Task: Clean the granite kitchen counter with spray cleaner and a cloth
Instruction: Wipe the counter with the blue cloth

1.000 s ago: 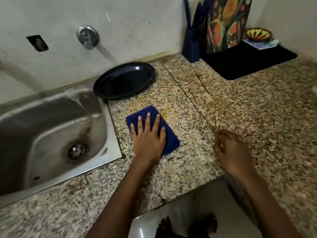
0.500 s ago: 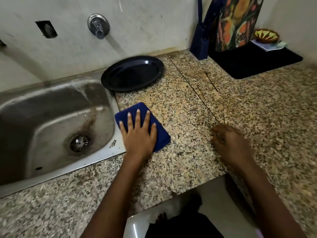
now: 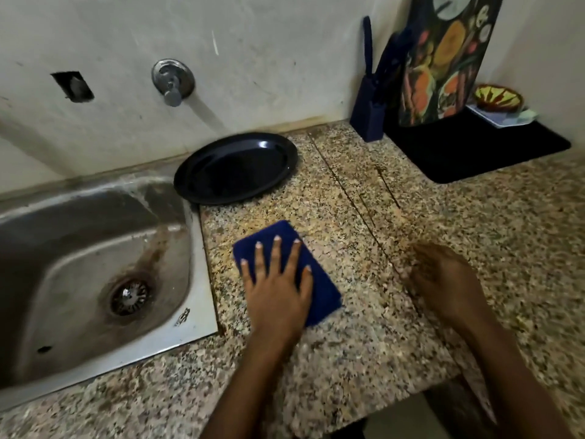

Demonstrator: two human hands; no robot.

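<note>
A folded dark blue cloth lies flat on the speckled granite counter, a little right of the sink rim. My left hand presses down on it with fingers spread, covering most of its left half. My right hand rests on the granite to the right, fingers curled downward, blurred, with nothing visible in it. Orange-brown grime streaks run along the counter seam. No spray bottle is in view.
A stained steel sink fills the left. A black oval plate sits behind the cloth by the wall. At the back right stand a blue knife block, a patterned cutting board, a black mat and a small bowl.
My left hand slid the cloth left toward the sink rim, then back a little to the right. My right hand stayed at nearly the same spot on the counter.
</note>
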